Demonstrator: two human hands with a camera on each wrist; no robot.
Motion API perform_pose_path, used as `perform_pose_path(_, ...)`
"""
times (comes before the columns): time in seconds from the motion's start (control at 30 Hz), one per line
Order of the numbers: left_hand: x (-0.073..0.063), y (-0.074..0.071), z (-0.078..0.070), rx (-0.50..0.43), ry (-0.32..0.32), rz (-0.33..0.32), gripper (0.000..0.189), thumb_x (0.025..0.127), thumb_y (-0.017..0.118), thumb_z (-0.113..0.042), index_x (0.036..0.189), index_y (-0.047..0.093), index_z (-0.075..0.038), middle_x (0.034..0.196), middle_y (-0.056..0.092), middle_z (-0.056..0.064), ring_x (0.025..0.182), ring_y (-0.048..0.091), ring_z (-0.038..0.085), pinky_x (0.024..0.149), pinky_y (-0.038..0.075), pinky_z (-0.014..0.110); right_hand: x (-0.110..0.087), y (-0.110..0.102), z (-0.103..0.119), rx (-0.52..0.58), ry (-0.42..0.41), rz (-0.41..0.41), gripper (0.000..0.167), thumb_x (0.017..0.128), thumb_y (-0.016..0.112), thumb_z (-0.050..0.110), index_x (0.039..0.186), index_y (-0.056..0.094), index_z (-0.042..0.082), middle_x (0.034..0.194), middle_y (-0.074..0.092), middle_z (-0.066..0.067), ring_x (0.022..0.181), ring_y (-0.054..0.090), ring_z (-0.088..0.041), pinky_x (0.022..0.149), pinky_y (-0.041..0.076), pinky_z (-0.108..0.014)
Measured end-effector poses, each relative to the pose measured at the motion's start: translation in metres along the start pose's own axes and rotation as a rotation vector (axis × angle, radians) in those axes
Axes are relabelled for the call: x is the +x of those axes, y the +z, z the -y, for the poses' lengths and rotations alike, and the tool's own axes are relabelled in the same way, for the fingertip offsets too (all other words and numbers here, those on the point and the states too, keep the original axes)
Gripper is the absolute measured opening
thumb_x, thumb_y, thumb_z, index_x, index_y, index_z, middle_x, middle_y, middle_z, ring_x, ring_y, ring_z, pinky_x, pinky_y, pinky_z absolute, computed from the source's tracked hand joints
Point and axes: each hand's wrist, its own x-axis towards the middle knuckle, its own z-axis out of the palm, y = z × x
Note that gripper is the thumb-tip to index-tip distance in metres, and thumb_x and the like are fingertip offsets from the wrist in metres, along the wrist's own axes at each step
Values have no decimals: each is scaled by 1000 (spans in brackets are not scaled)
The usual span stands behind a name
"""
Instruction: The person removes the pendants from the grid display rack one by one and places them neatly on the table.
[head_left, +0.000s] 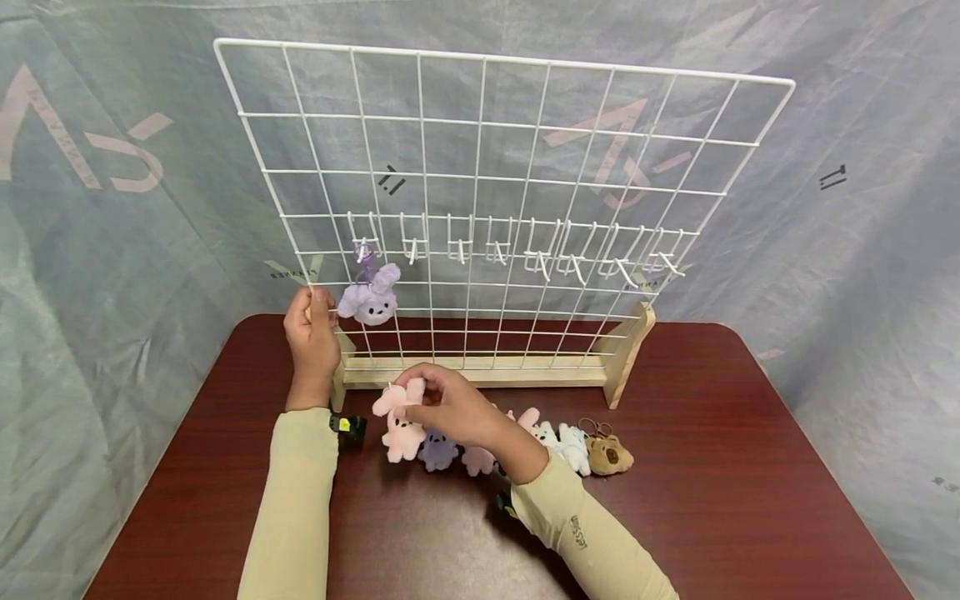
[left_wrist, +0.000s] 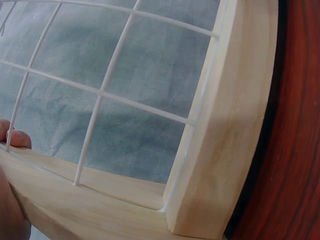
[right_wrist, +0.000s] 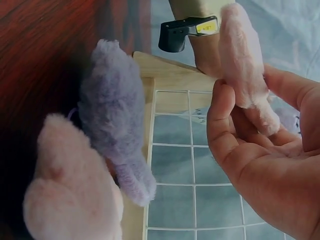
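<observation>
My right hand (head_left: 457, 408) pinches a pink plush bunny keychain (head_left: 402, 433) between thumb and fingers, held up over the table in front of the rack. The right wrist view shows this pink bunny (right_wrist: 242, 55) side-on in the fingers. At the rack's left side, my left hand (head_left: 311, 333) grips the wooden stand (left_wrist: 220, 115); part of a finger (left_wrist: 19, 139) shows behind the wire. Beside that hand, a lilac plush bunny (head_left: 375, 304) hangs from the leftmost hook by a purple loop. Below my right hand lies a purple plush keychain (head_left: 438, 452).
A white wire grid (head_left: 480, 123) stands on the table (head_left: 712, 500) in a wooden base. Several white hooks (head_left: 540, 262) run across it. Right of my right hand lie more plush keychains, including a white one (head_left: 574, 450) and a brown bear-like one (head_left: 611, 457). A grey curtain hangs behind.
</observation>
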Motion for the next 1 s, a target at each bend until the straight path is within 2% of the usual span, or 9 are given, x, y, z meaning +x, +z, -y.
perform_pose_path(0.17, 0, -1, 1, -22, 18, 13, 41, 111, 48, -15, 87, 50, 19, 76, 50, 4, 60, 45, 11, 58, 39, 20, -1, 0, -1, -84, 26, -20, 26, 99, 74, 17, 124, 68, 20, 90, 56, 1, 56, 43, -6, 56, 44, -21)
perform_pose_path(0.23, 1, -1, 2, -26, 21, 16, 43, 112, 48, -16, 88, 49, 19, 75, 51, 0, 59, 44, 13, 58, 39, 21, -1, -1, -1, -104, 36, -22, 26, 99, 74, 19, 124, 68, 22, 99, 58, 1, 54, 41, -5, 54, 43, -21)
perform_pose_path(0.4, 1, -1, 1, -24, 18, 9, 43, 111, 49, -16, 87, 49, 19, 76, 51, 0, 58, 44, 15, 57, 39, 23, -2, 0, -3, -108, 59, -32, 27, 98, 74, 22, 125, 68, 25, 128, 61, -3, 49, 37, -6, 50, 41, -22)
perform_pose_path(0.57, 0, -1, 1, -18, 22, 10, 43, 111, 49, -16, 87, 50, 18, 76, 50, 4, 59, 45, 14, 58, 39, 23, -2, 1, -5, -110, 85, -39, 26, 99, 74, 24, 123, 69, 28, 124, 63, -3, 48, 40, -5, 49, 41, -22)
perform_pose_path(0.7, 1, -1, 1, -25, 23, 14, 41, 112, 46, -13, 87, 50, 20, 75, 47, 13, 59, 42, 19, 58, 37, 23, -2, 2, -5, -113, 101, -41, 25, 99, 74, 26, 124, 69, 29, 124, 62, -3, 47, 39, -6, 48, 40, -23)
perform_pose_path(0.77, 1, 0, 1, -25, 17, 12, 40, 111, 45, -11, 87, 49, 21, 75, 45, 18, 60, 40, 20, 58, 36, 24, -2, 2, -5, -119, 102, -43, 25, 99, 73, 26, 124, 69, 28, 121, 62, -3, 47, 39, -6, 48, 40, -23)
perform_pose_path(0.87, 0, 1, -4, -30, 6, 11, 39, 111, 44, -8, 88, 48, 23, 76, 43, 23, 60, 39, 23, 58, 35, 27, -2, 2, -6, -127, 91, -42, 26, 99, 73, 24, 124, 69, 25, 107, 63, -2, 51, 44, -5, 51, 42, -23)
perform_pose_path(1.0, -2, 5, -16, -30, -1, 19, 38, 110, 43, -6, 89, 46, 25, 77, 43, 20, 60, 38, 23, 59, 36, 26, -1, 2, -8, -145, 70, -29, 29, 100, 72, 20, 129, 70, 19, 98, 63, 1, 52, 45, -5, 52, 42, -21)
